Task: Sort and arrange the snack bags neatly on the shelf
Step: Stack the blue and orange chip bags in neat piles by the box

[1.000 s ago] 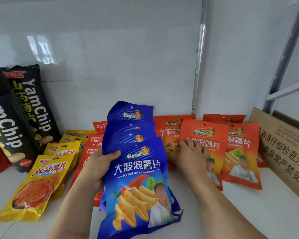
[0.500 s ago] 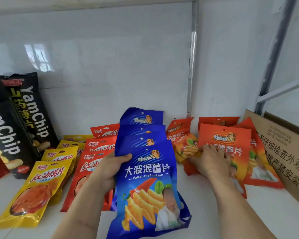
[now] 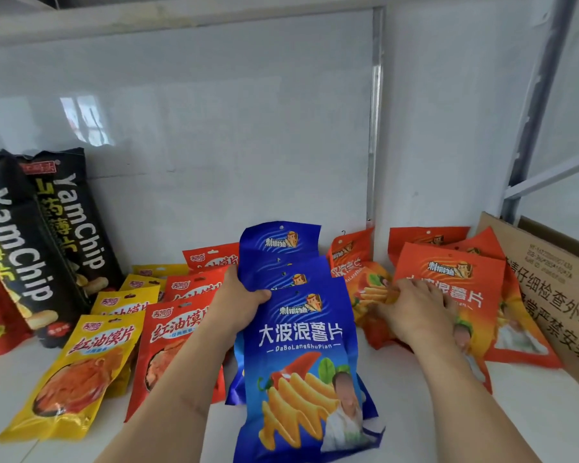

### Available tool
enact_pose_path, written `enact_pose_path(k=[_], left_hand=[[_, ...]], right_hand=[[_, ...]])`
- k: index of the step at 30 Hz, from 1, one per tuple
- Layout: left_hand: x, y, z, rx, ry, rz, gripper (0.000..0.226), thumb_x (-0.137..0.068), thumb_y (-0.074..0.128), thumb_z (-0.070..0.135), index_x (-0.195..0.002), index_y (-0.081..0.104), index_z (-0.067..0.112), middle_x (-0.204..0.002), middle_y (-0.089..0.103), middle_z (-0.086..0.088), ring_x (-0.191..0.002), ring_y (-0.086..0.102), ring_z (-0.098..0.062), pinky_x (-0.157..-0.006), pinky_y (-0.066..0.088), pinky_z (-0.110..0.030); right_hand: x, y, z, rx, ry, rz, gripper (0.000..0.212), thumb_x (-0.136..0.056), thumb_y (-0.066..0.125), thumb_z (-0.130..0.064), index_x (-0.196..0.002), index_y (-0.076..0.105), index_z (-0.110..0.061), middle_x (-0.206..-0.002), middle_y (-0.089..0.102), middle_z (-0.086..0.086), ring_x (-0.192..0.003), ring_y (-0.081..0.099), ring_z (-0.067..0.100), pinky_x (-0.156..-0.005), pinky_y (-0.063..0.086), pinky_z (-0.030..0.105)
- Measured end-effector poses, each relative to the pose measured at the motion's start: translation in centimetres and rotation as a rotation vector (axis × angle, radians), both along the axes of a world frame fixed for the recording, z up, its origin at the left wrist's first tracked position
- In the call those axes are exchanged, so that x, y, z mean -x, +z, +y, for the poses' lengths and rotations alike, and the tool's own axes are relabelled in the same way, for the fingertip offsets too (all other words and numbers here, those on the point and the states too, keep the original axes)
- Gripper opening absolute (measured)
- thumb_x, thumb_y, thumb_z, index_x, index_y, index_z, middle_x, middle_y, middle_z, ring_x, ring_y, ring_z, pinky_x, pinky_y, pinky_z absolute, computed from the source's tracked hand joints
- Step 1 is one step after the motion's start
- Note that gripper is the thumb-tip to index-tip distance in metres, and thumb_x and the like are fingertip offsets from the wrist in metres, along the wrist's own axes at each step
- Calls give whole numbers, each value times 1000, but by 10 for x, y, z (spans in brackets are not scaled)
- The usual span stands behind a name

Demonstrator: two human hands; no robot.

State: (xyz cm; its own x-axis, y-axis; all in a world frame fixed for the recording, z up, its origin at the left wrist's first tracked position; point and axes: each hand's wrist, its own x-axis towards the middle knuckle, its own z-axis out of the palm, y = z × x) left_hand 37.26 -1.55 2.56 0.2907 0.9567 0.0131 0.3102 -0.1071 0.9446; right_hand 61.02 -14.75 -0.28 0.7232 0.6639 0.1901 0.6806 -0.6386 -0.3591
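Observation:
A stack of several blue chip bags (image 3: 301, 345) lies fanned in the middle of the white shelf (image 3: 532, 412). My left hand (image 3: 239, 302) grips the stack's left edge, thumb on top of the front bag. To the right lie several orange chip bags (image 3: 455, 279), overlapping. My right hand (image 3: 411, 312) rests flat on the front orange bag, fingers spread. Another orange bag (image 3: 351, 262) leans crookedly behind it. Red bags (image 3: 178, 332) and yellow bags (image 3: 91, 362) lie in rows to the left.
Tall black YamChip bags (image 3: 64, 228) stand at the far left against the white back wall. A brown cardboard box (image 3: 555, 295) borders the orange bags on the right. A metal post (image 3: 375, 128) runs up the back corner.
My right hand has pushed the orange bags rightward toward the box, opening a gap beside the blue stack. One orange bag at the back has tipped askew. My left hand keeps its hold.

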Motion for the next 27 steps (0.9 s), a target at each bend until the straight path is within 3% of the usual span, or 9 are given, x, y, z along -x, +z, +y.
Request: enact_pose_path(k=[3, 7, 10, 12, 17, 21, 24, 27], left_hand=[[-3, -7, -2, -36, 12, -17, 61, -93, 70, 26, -144, 35, 22, -121, 60, 1, -79, 63, -7, -52, 48, -23], [-3, -16, -1, -48, 66, -50, 62, -93, 70, 29, -144, 35, 25, -126, 62, -2, -86, 67, -14, -56, 53, -28], [-3, -19, 1, -46, 65, -61, 62, -93, 69, 32, -145, 35, 25, -126, 61, -1, -86, 66, -14, -56, 53, -28], [-2, -21, 3, -60, 63, -66, 63, -94, 68, 34, -146, 35, 24, -131, 60, -2, -89, 67, -15, -56, 54, -27], [1, -25, 10, -74, 17, -28, 61, -95, 66, 38, -145, 37, 21, -133, 60, -4, -94, 68, -17, -57, 54, -25], [2, -23, 19, -66, 4, -12, 62, -94, 65, 41, -145, 37, 19, -134, 60, -6, -101, 68, -22, -66, 59, -30], [4, -20, 27, -104, 0, 57, 72, -87, 66, 53, -146, 34, 25, -140, 55, -7, -110, 66, -26, -81, 62, -44], [5, -16, 29, -182, 3, 146, 74, -96, 60, 41, -155, 22, 18, -156, 36, -10, -133, 50, -31, -99, 54, -49]], right_hand=[[15, 10, -8, -154, 24, -38, 54, -89, 49, -64, -131, 54, -29, -141, 51, -2, -137, 37, 23, -117, 21, 47], [75, 19, -28, -517, 198, 2, 55, -93, 39, -66, -131, 53, -28, -141, 50, -6, -135, 40, 17, -114, 26, 41], [125, 2, -38, -450, 389, 66, 72, -83, 28, -78, -139, 42, -34, -150, 35, -15, -142, 24, 5, -117, 18, 31], [136, -13, -35, -364, 403, 84, 82, -78, 25, -82, -143, 36, -35, -153, 29, -17, -144, 19, 3, -118, 16, 29], [139, -22, -21, -354, 363, 118, 75, -85, 46, -71, -146, 35, -28, -151, 32, -12, -141, 24, 6, -116, 26, 28], [146, -26, -6, -377, 348, 114, 74, -85, 50, -69, -143, 40, -25, -150, 34, -10, -139, 26, 6, -114, 29, 26], [152, -30, 8, -371, 346, 117, 71, -86, 48, -67, -141, 43, -23, -148, 35, -10, -138, 27, 7, -114, 29, 26], [158, -34, 23, -420, 347, 133, 54, -95, 47, -55, -136, 47, -20, -146, 38, -7, -136, 30, 8, -115, 29, 29]])
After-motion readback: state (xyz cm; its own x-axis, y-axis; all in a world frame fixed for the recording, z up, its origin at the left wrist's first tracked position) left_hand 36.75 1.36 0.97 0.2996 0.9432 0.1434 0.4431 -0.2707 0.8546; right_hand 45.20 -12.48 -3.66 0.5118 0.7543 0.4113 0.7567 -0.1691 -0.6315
